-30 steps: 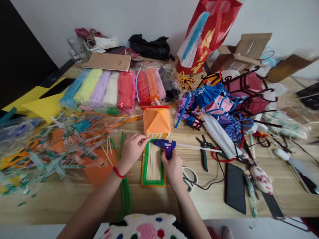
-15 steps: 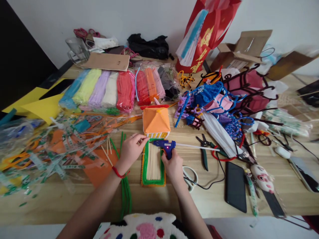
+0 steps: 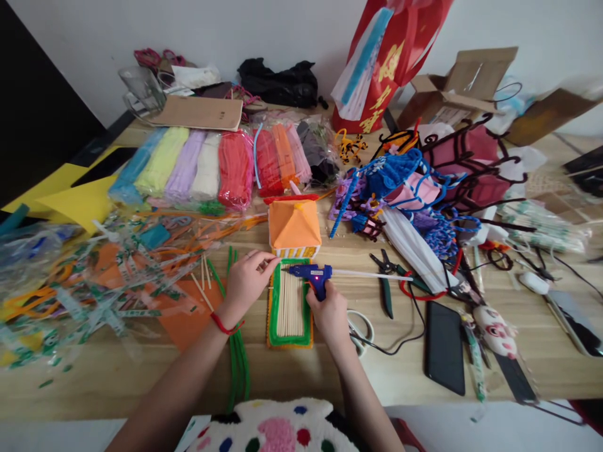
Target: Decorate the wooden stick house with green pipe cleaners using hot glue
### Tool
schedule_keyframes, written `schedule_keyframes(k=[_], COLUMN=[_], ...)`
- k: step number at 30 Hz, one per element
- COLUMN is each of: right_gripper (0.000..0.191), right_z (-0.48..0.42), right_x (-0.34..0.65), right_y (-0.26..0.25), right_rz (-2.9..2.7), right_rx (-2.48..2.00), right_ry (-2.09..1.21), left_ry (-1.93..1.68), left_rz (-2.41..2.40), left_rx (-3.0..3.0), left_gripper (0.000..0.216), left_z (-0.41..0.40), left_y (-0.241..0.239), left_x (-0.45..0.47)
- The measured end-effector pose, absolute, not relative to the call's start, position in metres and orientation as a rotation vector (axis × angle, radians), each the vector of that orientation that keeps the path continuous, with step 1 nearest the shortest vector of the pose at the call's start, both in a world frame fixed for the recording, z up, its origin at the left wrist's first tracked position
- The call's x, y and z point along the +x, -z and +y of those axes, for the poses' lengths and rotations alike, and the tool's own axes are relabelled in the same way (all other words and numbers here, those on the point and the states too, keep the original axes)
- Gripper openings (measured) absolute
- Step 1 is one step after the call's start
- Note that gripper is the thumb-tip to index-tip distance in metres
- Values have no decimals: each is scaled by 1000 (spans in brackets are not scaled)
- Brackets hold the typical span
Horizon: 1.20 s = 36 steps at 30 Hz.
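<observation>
In the head view, my right hand [image 3: 330, 311] is wrapped round the grip of a blue hot glue gun [image 3: 311, 274], with a long white glue stick [image 3: 372, 275] out of its back end. The gun's nozzle points left, over the top of a flat panel of thin wooden sticks [image 3: 289, 307] bordered by green pipe cleaner [image 3: 276, 317] and an orange outer edge. My left hand [image 3: 249, 279] pinches at the panel's upper left corner; what lies between its fingertips is too small to make out. Just behind the panel stands a small house with an orange roof [image 3: 294, 223].
Bundled pipe cleaners [image 3: 202, 166] lie behind. Plastic scraps [image 3: 117, 289] and green pipe cleaners [image 3: 239, 358] are on the left. Pliers [image 3: 387, 282], scissors [image 3: 362, 333], a black phone [image 3: 444, 348] and the gun's cord [image 3: 400, 348] lie right, near blue pipe-cleaner crafts [image 3: 393, 179].
The view has shifted very slightly. Both hands and the glue gun stay in nearly the same place over the panel.
</observation>
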State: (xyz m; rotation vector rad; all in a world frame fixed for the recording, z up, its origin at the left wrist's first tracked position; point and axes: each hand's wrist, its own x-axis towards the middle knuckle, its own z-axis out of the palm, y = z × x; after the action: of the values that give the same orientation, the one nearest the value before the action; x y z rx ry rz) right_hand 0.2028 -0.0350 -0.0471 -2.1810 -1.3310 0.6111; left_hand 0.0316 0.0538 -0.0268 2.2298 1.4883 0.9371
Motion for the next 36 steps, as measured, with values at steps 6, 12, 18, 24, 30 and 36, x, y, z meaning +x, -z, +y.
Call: schedule_keyframes(k=[6,12,18,24,30,36], right_gripper=[18,17,16,16,16,15], right_z=[-39,-40,-42,-43,-45,-47], right_x=[204,205,205,205,206,205], right_y=[44,41,41,40,40,39], right_rz=[-1380,-1381,-1420,-1426,-1413,-1403], right_rx=[-2175,-2210,-2220,-2224,-2232,-2231], right_ry=[-601,-647,-607,-616,-636,-620], left_ry=[-986,-997,-1008,-991,-989,-995], left_rz=[1481,1477,1447,1455,1458,1458], left_rx=[2260,2276,2290,2283,2284,2283], left_gripper=[18,18,16,17,18,17], left_z=[53,51,50,49,48,48], left_y=[28,27,28,28,30,31], left_x=[32,32,31,31,31,31])
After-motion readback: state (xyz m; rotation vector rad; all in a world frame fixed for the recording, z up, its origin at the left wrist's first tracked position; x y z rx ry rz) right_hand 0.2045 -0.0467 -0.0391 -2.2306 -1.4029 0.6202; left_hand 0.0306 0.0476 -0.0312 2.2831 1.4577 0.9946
